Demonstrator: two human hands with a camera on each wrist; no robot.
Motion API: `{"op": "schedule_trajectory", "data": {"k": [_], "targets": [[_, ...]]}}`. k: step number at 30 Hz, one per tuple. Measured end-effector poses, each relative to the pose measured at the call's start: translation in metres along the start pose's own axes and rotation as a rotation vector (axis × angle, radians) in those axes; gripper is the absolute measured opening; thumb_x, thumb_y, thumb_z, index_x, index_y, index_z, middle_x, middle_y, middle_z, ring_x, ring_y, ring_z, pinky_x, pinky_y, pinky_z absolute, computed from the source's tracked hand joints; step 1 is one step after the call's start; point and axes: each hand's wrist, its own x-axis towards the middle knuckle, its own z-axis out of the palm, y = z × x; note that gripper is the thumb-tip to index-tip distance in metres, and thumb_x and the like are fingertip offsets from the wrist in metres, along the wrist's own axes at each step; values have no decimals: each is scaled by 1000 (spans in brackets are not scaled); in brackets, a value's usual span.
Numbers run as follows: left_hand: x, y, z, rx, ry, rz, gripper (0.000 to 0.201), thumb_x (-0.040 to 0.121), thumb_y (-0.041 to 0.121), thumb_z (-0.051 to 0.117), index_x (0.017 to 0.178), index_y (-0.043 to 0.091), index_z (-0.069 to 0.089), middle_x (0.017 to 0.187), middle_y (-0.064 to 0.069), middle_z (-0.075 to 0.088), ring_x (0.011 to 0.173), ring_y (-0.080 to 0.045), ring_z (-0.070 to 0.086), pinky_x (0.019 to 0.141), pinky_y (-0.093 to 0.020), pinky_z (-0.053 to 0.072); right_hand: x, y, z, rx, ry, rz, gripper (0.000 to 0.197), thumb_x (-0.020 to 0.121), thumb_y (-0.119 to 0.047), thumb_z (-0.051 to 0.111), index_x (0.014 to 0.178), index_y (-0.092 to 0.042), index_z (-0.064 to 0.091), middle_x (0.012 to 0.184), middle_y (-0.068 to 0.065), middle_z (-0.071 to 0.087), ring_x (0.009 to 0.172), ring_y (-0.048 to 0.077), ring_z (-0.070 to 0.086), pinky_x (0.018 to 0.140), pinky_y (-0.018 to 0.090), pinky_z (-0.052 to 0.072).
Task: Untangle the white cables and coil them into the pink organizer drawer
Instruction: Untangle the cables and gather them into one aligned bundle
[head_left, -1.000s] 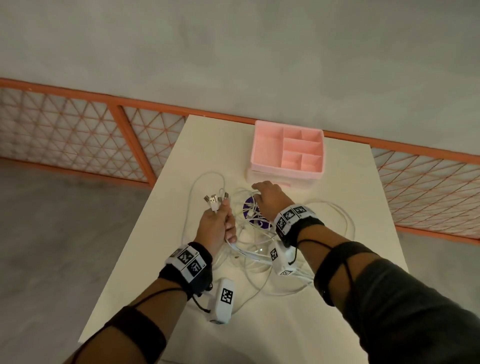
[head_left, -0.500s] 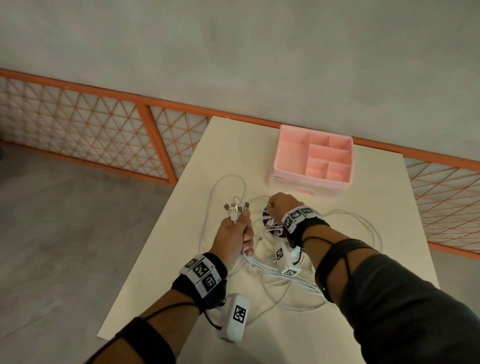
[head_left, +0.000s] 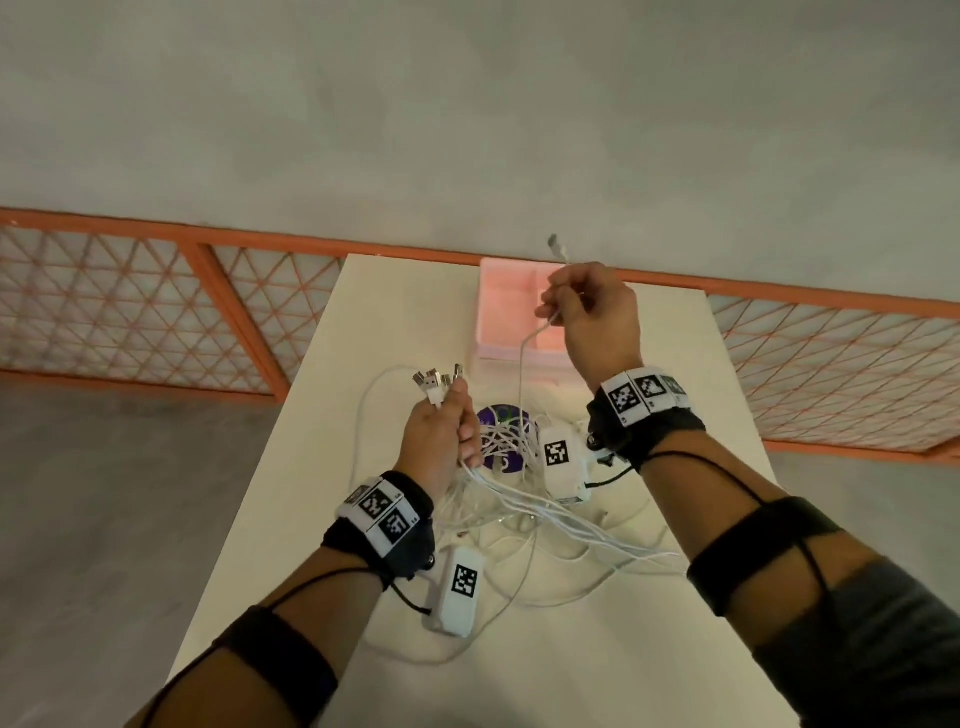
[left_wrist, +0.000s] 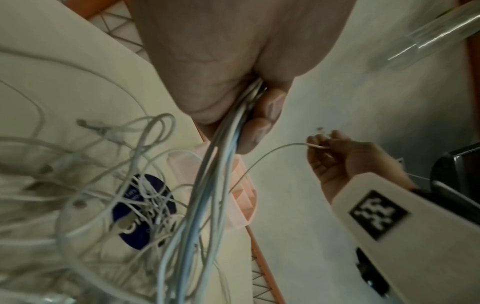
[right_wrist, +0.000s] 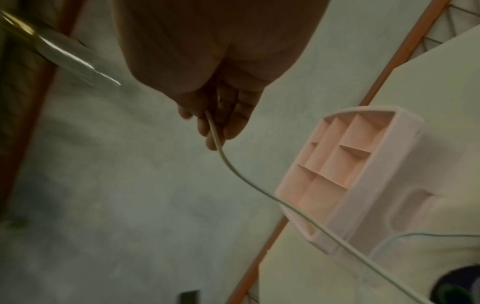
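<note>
Left hand (head_left: 441, 434): fist curled round a bundle of white cables (head_left: 519, 499) just below their plugs (head_left: 439, 382), which stick up above the knuckles.
Right hand (head_left: 592, 317): raised over the pink organizer drawer (head_left: 501, 312), fingers pinching one single cable (head_left: 522, 374) near its connector.
Tangle: the rest of the cables lie knotted on the worktop (head_left: 405, 306) between the two wrists, over a purple disc (head_left: 498, 418).
Drawer: at the far end of the worktop, compartments showing no cable inside.
Handling: the cords look light, thin and limp; likely smooth enough to slide through a loose grip, and springy enough to uncoil.
Where to hold: best just behind the plug, where the cord is stiffest; pull gently, since a hard tug would probably tighten the knots.
Risk: loops snagging each other as one is drawn free.
</note>
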Motion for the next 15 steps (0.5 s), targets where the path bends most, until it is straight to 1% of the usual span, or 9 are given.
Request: {"op": "schedule_trajectory", "data": {"k": [2, 3, 4, 6, 8, 10, 13, 15], "targets": [[-1, 3, 9, -74, -4, -30, 37, 105, 33, 45, 72, 16, 47, 50, 1, 38, 38, -12, 31, 42, -22, 30, -13, -15, -8, 96, -6, -34, 22, 94, 8, 46, 99, -12, 49, 81, 16, 65, 54, 24, 62, 54, 28, 50], [-2, 4, 13, -116, -11, -44, 36, 105, 34, 45, 73, 16, 47, 51, 2, 38, 38, -11, 30, 43, -21, 29, -21, -19, -10, 110, -33, -44, 24, 94, 9, 45, 101, -13, 46, 83, 18, 66, 51, 25, 59, 51, 27, 48], [-3, 5, 16, -154, -22, -54, 36, 105, 35, 45, 74, 16, 48, 51, 3, 36, 38, -10, 29, 43, -21, 29, -31, -19, -12, 96, -75, -43, 25, 95, 9, 45, 104, -14, 46, 84, 19, 67, 49, 25, 57, 50, 27, 47], [-5, 5, 23, -203, -43, -56, 35, 105, 35, 45, 76, 16, 49, 52, 4, 31, 40, -9, 27, 42, -21, 29, -53, -12, -11, 12, -174, -6, 21, 96, 4, 47, 107, -13, 52, 84, 16, 69, 47, 21, 55, 49, 25, 45], [-7, 2, 28, -227, -63, -47, 32, 105, 30, 44, 78, 16, 49, 53, 5, 30, 42, -9, 26, 43, -22, 29, -73, 3, -9, -77, -226, 42, 12, 97, -2, 51, 102, -10, 59, 76, 14, 68, 47, 13, 54, 49, 23, 44], [-7, -1, 33, -246, -83, -45, 26, 105, 20, 43, 80, 14, 48, 54, 4, 31, 42, -9, 27, 43, -22, 31, -87, 17, -7, -122, -186, 82, 8, 97, -6, 53, 97, -8, 60, 68, 10, 64, 46, 6, 53, 51, 24, 44], [-7, -6, 32, -244, -107, -52, 26, 102, 13, 47, 76, 14, 44, 57, 2, 33, 43, -11, 30, 43, -24, 34, -96, 28, -10, -108, -85, 140, 9, 97, -9, 52, 95, -11, 60, 63, 5, 62, 48, 9, 54, 53, 29, 44], [-9, -7, 31, -199, -134, -59, 26, 101, 13, 50, 76, 14, 43, 58, 1, 32, 45, -11, 31, 44, -25, 33, -98, 31, -11, -125, -52, 142, 9, 97, -10, 52, 94, -14, 59, 62, 1, 62, 49, 9, 55, 54, 30, 45]]}}
